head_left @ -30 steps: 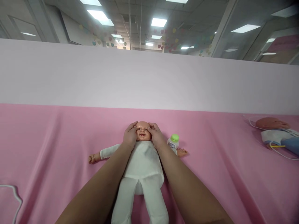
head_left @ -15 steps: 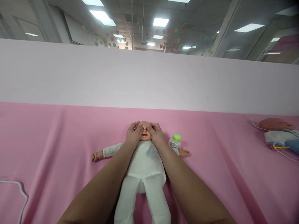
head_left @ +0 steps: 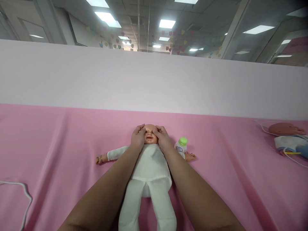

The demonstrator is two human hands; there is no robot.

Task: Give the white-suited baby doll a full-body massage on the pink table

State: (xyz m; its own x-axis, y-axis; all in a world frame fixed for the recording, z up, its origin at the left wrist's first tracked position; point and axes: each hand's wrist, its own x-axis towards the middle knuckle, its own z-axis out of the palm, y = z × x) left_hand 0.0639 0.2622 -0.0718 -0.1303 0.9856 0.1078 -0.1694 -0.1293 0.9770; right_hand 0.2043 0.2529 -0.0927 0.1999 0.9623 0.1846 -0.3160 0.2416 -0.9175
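A baby doll [head_left: 151, 166] with a white cloth body lies on its back, its arms stretched out to the sides. Both of my hands clasp its head [head_left: 150, 127] from either side. My left hand [head_left: 138, 136] is on the left of the face, fingers curled along the temple and thumb by the eye. On the other side my right hand [head_left: 163, 138] grips the same way, its thumb on the cheek beside the eye. The ears and back of the head are hidden. Near my right wrist stands a small bottle with a green cap [head_left: 182, 144], partly behind the doll's arm.
Pink cloth [head_left: 67, 144] covers the surface, with folds on both sides. A white cable [head_left: 26, 192] lies at the lower left. At the far right lies a second doll [head_left: 286, 129] with thin tubing around it. A white panel [head_left: 154, 83] rises behind, under glass.
My thumbs have slid outward from the inner eyes toward the sides of the face, so more of the eyes and nose shows. The view has shifted slightly.
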